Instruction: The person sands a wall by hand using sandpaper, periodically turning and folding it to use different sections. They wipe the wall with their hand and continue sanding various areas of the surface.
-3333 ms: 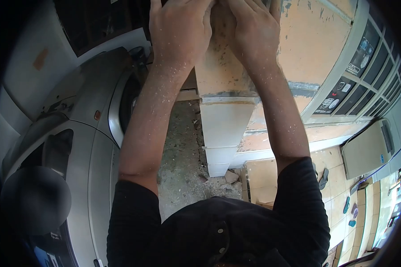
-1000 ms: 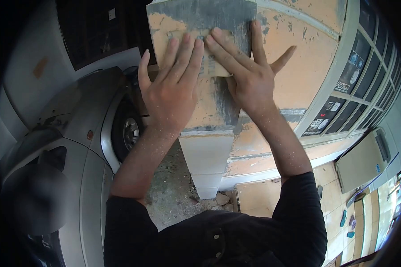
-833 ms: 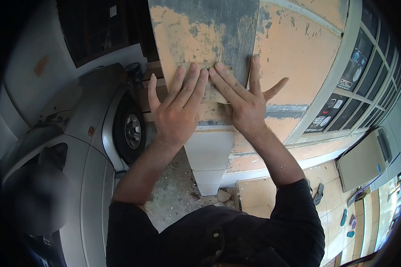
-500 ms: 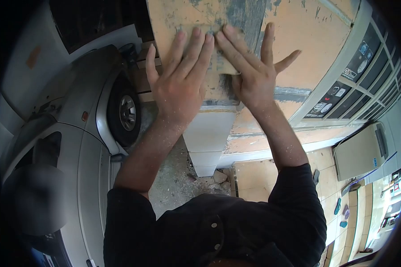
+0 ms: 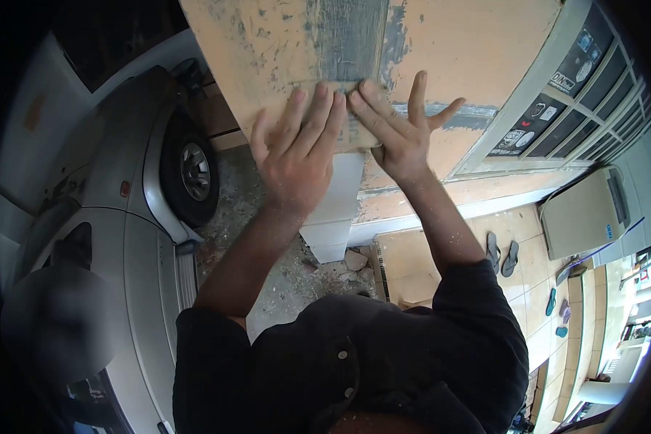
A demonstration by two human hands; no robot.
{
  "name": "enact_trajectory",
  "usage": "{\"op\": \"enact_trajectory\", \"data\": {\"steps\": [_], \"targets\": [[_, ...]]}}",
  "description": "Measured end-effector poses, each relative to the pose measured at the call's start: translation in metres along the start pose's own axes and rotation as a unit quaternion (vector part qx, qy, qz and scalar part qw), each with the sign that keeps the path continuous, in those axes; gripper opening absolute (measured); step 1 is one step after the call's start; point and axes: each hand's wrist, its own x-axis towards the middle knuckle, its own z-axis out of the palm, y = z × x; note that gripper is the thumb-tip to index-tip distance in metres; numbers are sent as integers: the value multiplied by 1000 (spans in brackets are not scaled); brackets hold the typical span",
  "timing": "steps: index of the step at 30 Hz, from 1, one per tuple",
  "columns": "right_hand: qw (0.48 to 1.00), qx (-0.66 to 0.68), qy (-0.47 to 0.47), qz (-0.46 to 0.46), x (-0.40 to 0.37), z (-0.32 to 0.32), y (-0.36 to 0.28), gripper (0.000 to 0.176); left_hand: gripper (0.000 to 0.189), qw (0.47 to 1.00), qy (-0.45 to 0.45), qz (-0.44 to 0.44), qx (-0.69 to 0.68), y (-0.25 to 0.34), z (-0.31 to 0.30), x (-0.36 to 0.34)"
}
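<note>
Pillar (image 5: 267, 43), head view: painted upper face under work with both hands. A thin tan sheet with faint printing (image 5: 349, 134) — apparently abrasive paper — lies flat against the lower end of this peach-and-grey face, just above the pillar's white base (image 5: 333, 210). The left hand (image 5: 296, 159) is laid nearly flat, fingers outstretched; three fingertips bear on the sheet, the little finger stands apart to the side, and the thumb is hidden. The right hand (image 5: 403, 145) is likewise spread, two fingers on the sheet beside the left hand's fingertips, the other two fanned out clear of it. Pressure rather than a closed grasp seems to hold the sheet; whether a thumb grips it from below cannot be told.

Compared with the preceding frame, the sheet sits lower on the pillar, near the edge of the white base, and more of the worn grey band (image 5: 343, 43) shows above the fingertips — contact has thus passed to the bottom of the painted face, and the scuffed surface above it is exposed.

Left of the pillar stands a car (image 5: 101, 173); to its right, a barred window (image 5: 564, 108); at its foot, broken rubble (image 5: 354, 260).
</note>
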Motion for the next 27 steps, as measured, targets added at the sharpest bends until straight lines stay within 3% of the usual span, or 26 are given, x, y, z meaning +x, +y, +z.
{"op": "enact_trajectory", "data": {"steps": [2,3,6,9,12,16,18,20,22,24,27], "targets": [[999,10,-40,16,-81,17,-15,37,36,999,-39,4,-6,2,18,-65],[999,7,-34,18,-85,17,-23,35,35,998,-63,5,-1,5,14,-73],[998,55,-25,6,-65,10,-10,36,36,999,-38,31,-5,-2,20,-64],[1000,-15,-15,16,5,-7,-3,37,37,999,-29,30,11,-4,-11,14],[999,33,-10,36,24,-11,-2,39,38,998,-11,40,43,-5,-14,31],[998,29,-52,21,-53,6,-17,37,39,999,-37,14,2,-3,10,-40],[999,26,-26,25,-31,4,-18,37,39,999,-27,-16,-21,1,10,-40],[999,-39,-6,16,38,-10,-14,39,41,999,-2,-35,11,-4,-12,23],[990,121,72,-10,128,-28,-8,42,44,996,89,-3,20,-24,-40,105],[996,8,79,-26,192,-51,-18,41,45,997,65,-12,42,-49,-55,150],[995,-19,85,-54,172,-36,-21,39,42,987,154,19,47,-45,-45,139]]}}
